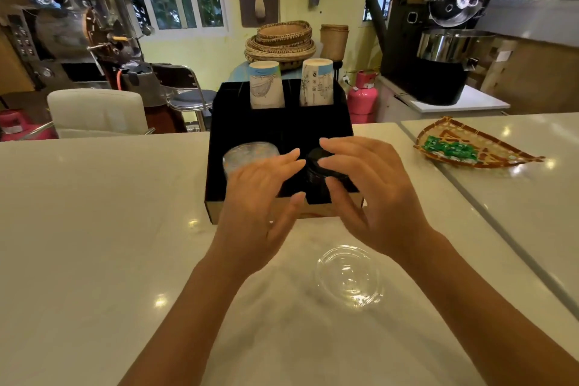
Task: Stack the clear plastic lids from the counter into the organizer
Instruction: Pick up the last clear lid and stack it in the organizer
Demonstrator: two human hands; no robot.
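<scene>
A black organizer (275,131) stands on the white counter in front of me. Its front left slot holds a stack of clear plastic lids (250,150); the front right slot holds dark lids (316,166). My left hand (263,197) hovers over the organizer's front edge, fingers spread and holding nothing. Beside it, my right hand (366,194) is spread open too, over the dark lids. One clear plastic lid (349,276) lies flat on the counter, nearer to me, below my right wrist.
Two stacks of paper cups (266,84) stand upside down in the organizer's back slots. A woven tray with green packets (470,147) lies on the counter at right. A counter seam (470,197) runs diagonally on the right. A white chair (97,110) stands behind the counter.
</scene>
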